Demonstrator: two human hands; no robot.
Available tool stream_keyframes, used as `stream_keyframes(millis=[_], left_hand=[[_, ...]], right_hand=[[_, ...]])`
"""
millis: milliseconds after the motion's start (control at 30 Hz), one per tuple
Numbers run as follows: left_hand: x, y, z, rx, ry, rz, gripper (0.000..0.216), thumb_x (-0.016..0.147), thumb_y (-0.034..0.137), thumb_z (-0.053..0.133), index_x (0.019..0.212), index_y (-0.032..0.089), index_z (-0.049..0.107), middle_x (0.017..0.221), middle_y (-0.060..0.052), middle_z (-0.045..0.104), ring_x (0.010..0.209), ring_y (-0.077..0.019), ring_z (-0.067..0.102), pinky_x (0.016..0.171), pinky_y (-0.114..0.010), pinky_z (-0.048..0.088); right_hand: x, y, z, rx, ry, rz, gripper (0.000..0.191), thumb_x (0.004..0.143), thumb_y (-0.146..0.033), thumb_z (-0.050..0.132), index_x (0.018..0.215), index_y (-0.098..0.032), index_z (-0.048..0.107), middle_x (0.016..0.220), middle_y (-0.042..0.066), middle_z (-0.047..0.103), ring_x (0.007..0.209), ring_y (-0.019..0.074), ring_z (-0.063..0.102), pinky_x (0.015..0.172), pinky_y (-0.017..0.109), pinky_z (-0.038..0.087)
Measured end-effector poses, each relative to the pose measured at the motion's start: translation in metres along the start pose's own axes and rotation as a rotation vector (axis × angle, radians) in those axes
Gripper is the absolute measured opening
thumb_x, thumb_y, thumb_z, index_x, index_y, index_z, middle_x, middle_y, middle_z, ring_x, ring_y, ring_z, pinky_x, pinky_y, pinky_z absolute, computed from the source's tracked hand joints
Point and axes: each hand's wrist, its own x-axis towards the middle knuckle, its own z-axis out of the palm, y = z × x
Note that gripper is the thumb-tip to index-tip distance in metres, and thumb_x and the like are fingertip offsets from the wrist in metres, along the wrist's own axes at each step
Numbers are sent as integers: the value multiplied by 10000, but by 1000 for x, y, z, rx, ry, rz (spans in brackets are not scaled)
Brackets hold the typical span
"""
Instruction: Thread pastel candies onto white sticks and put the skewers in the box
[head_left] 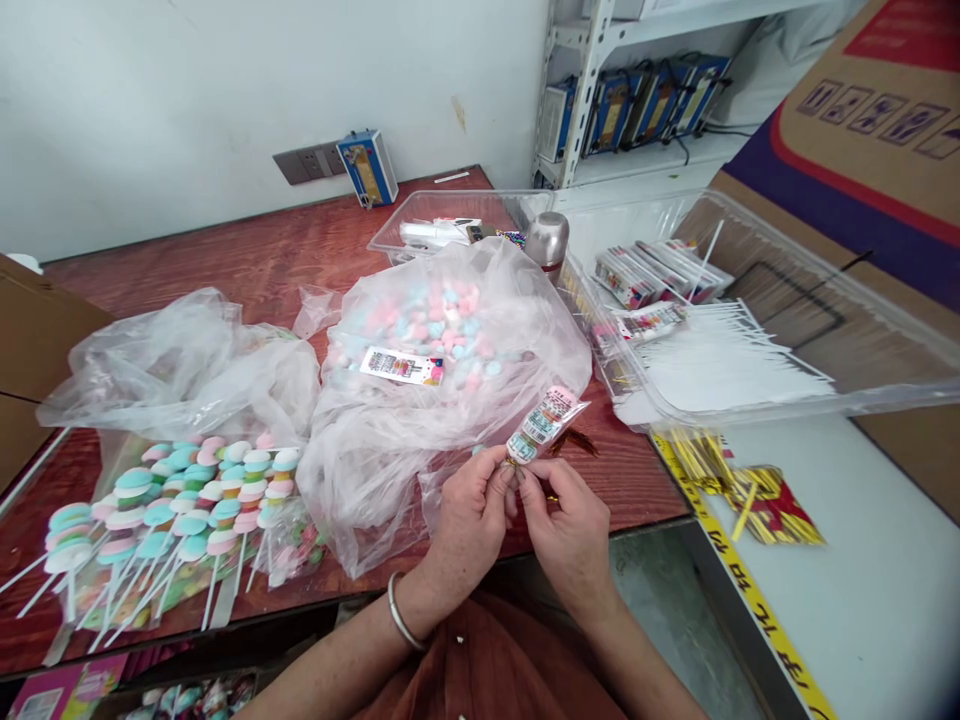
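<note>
A marshmallow pop in a clear printed wrapper (541, 425) points up and away from me, above the front edge of the red-brown table. My left hand (472, 512), with a bangle on the wrist, pinches the gathered neck of the wrapper. Fingertips of my right hand (564, 518) are closed at that same neck, where a bit of gold twist tie shows. The stick is hidden by my hands. Behind them spreads a large clear bag of pink and blue marshmallows (457, 318), with a printed card (402, 366) lying on top.
Several unwrapped marshmallow pops (187, 515) lie piled at the left beside a crumpled plastic bag (195, 365). A clear tray (750, 415) at the right holds white sticks (727, 355) and card packs. Gold twist ties (776, 505) and a metal-capped flask (547, 240) stand out nearby.
</note>
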Motion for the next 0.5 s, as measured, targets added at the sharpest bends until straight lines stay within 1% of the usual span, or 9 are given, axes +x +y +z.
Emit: stream_keyframes(millis=[100, 167, 233, 267, 300, 333, 400, 433, 500], left_hand=[[3, 0, -6, -78, -43, 89, 233, 956, 231, 499, 1105, 208, 678, 800, -18, 623, 712, -136, 559, 700, -272, 459], [8, 3, -16, -159, -107, 157, 197, 934, 207, 533, 985, 217, 723, 991, -61, 653, 905, -176, 609, 840, -326, 486], [11, 8, -26, -151, -209, 217, 238, 913, 158, 542, 789, 212, 737, 1255, -74, 598, 1160, -232, 560, 1025, -419, 423], [12, 10, -31, -88, -262, 259, 291, 907, 130, 532, 709, 212, 729, 1339, -58, 556, 1247, -253, 509, 1093, -464, 359], [11, 13, -34, 14, -299, 311, 334, 903, 107, 519, 663, 216, 723, 1364, -44, 542, 1290, -265, 471, 1133, -500, 298], [11, 15, -37, 145, -311, 360, 352, 901, 94, 509, 662, 229, 730, 1336, -43, 563, 1293, -272, 458, 1145, -529, 259], [8, 18, -39, 396, -273, 407, 325, 905, 106, 509, 774, 259, 764, 1188, -66, 631, 1194, -269, 501, 1110, -554, 284], [7, 20, -40, 456, -252, 385, 307, 912, 117, 505, 846, 260, 769, 1104, -74, 652, 1109, -253, 535, 1069, -534, 339], [5, 25, -41, 387, -255, 294, 316, 937, 133, 464, 976, 244, 757, 1026, -76, 667, 980, -211, 577, 969, -442, 446]], right_hand=[[1, -1, -5, 342, -88, 236, 145, 909, -293, 592, 795, -203, 595, 697, -12, 594, 620, 140, 535, 604, 263, 432], [2, -1, -10, 575, -215, 351, 182, 880, -349, 630, 784, -203, 575, 658, -36, 542, 563, 118, 462, 533, 238, 384], [3, -2, -17, 690, -359, 396, 228, 865, -379, 650, 756, -200, 560, 640, -50, 493, 544, 103, 401, 503, 224, 334], [4, -3, -21, 688, -402, 398, 240, 873, -380, 642, 742, -198, 555, 640, -49, 483, 552, 102, 395, 511, 224, 330], [6, -6, -25, 655, -402, 387, 244, 883, -374, 631, 735, -197, 553, 646, -46, 482, 568, 104, 403, 527, 225, 337], [7, -9, -30, 602, -365, 364, 238, 889, -363, 625, 735, -197, 554, 655, -43, 488, 586, 108, 415, 546, 226, 346], [9, -18, -39, 489, -298, 309, 215, 900, -342, 610, 748, -197, 563, 679, -35, 505, 623, 117, 441, 578, 230, 363], [10, -23, -42, 450, -313, 282, 211, 903, -332, 602, 746, -197, 563, 682, -32, 507, 632, 121, 447, 586, 234, 367], [9, -28, -44, 391, -428, 250, 218, 896, -307, 600, 715, -195, 551, 678, -28, 505, 639, 127, 447, 594, 240, 368]])
